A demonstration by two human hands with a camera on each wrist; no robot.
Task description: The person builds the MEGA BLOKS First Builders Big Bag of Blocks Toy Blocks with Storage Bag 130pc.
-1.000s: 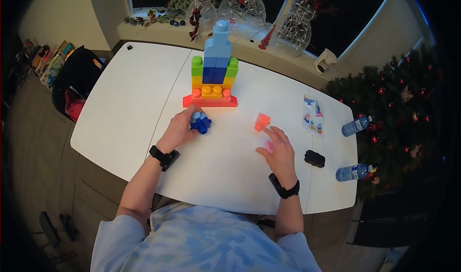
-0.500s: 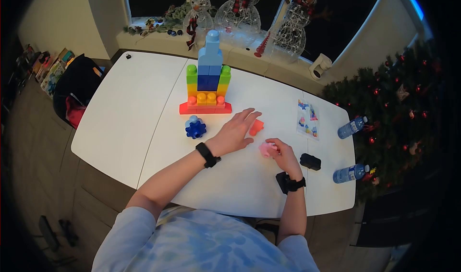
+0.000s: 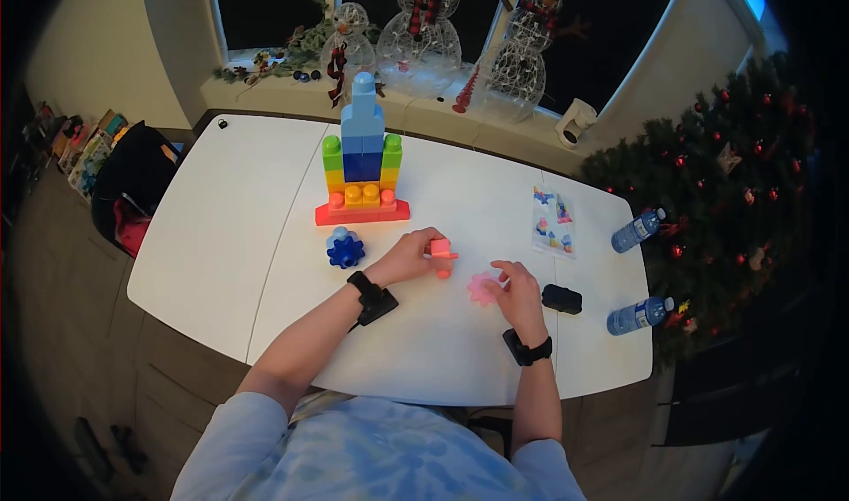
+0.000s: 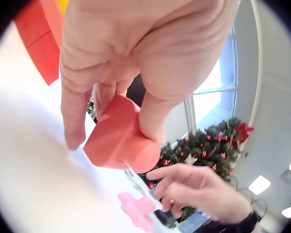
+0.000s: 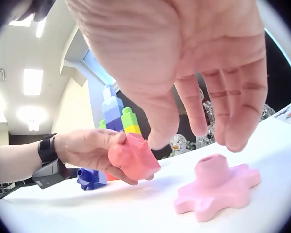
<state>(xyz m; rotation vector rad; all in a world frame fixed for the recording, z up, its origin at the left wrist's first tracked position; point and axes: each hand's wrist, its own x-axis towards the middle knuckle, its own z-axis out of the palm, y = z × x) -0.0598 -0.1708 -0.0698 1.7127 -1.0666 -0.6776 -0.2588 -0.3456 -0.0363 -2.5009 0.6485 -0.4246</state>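
In the head view my left hand pinches a coral-red block with a round stud. The left wrist view has its thumb on one side of the block and fingers on the other. A pink gear-shaped piece lies on the table with its stud upward. Over it hovers my right hand, fingers loosely extended and apart from the piece. To the left of my left hand sits a dark blue gear-shaped piece with a light blue part behind it.
A tower of colourful blocks stands at the back of the white table. On the right are a picture sheet, a black case and two water bottles. A decorated tree stands beyond the right edge.
My left hand left the blue gear piece, moved right and took hold of the coral-red block. My right hand touched the pink piece, which now lies stud up, and has come off it.
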